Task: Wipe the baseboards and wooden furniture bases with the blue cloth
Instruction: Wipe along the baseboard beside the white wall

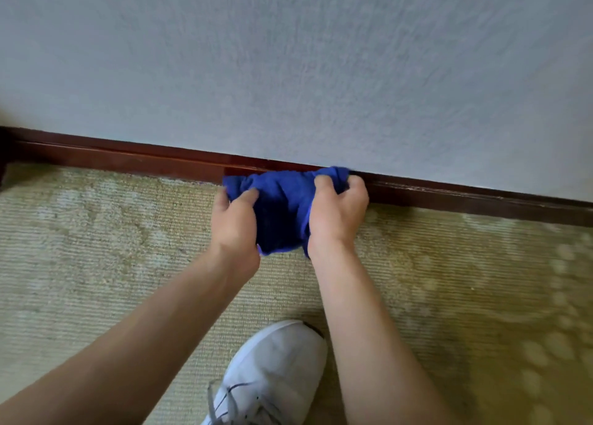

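A bunched blue cloth (282,206) sits between both my hands, just in front of the dark red-brown wooden baseboard (128,160) that runs along the foot of the wall. My left hand (236,222) grips the cloth's left side with the thumb on top. My right hand (337,213) grips its right side, fingers curled over the top edge close to the baseboard. The cloth's upper edge touches or overlaps the baseboard; its lower part hangs between my wrists.
A pale textured wall (321,72) rises above the baseboard. Beige patterned carpet (96,248) covers the floor. My white laced shoe (272,376) stands on the carpet below my hands. A dark object edge (3,155) shows at far left.
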A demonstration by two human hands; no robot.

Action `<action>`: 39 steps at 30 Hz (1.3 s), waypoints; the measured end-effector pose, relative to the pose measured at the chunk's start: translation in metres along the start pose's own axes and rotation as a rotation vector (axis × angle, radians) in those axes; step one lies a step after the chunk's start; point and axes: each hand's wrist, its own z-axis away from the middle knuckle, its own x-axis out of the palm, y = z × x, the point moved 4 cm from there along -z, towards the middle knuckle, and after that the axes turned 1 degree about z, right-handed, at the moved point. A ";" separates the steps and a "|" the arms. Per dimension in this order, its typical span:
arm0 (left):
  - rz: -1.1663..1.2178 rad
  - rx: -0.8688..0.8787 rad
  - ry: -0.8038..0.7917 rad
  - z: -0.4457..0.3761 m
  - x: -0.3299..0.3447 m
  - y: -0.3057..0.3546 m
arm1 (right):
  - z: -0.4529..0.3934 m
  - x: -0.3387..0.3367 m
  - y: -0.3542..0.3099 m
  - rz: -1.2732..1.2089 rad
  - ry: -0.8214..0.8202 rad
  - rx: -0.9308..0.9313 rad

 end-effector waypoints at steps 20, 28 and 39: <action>-0.254 0.257 0.188 0.006 -0.034 0.071 | 0.058 -0.004 0.004 -0.380 -0.394 0.443; -0.568 0.379 0.164 0.019 0.006 0.052 | 0.038 -0.021 0.000 -0.629 -0.027 0.466; -0.539 0.033 -0.250 0.042 0.011 0.071 | 0.025 -0.078 -0.047 -0.247 -0.147 0.437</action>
